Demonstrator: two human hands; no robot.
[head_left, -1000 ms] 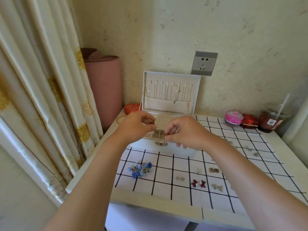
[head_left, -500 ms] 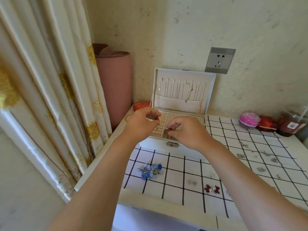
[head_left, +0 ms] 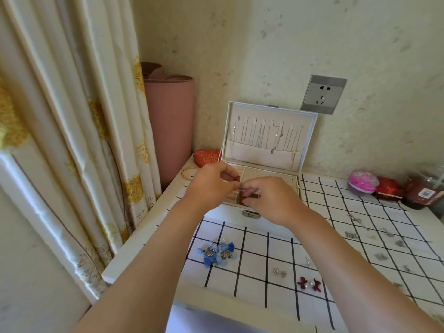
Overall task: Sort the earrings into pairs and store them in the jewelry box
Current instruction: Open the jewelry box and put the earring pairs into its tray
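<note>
A small dark-red earring (head_left: 243, 200) is pinched in the right hand's (head_left: 271, 200) fingers over the open white jewelry box (head_left: 269, 138) at the desk's (head_left: 153, 236) back edge. The left hand's (head_left: 211, 186) fingers curl beside it, and I cannot tell whether they grip anything. Storing looks only partly done: blue tassel earrings (head_left: 215, 253), round studs (head_left: 280, 272), dark-red bow earrings (head_left: 308, 283) and silver pieces (head_left: 350, 234) still lie outside the box, toward the front and right edges.

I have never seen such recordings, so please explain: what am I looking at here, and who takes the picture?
No machine here: a person wears a camera on the head, looking down at their own bare hands. The left hand and right hand meet over an open white jewelry box on a table. The right hand pinches a small dark red piece, probably an earring; whether the left holds it too is unclear. On the checked cloth lie blue earrings, small round studs, dark red bow earrings and silver pieces.
</note>
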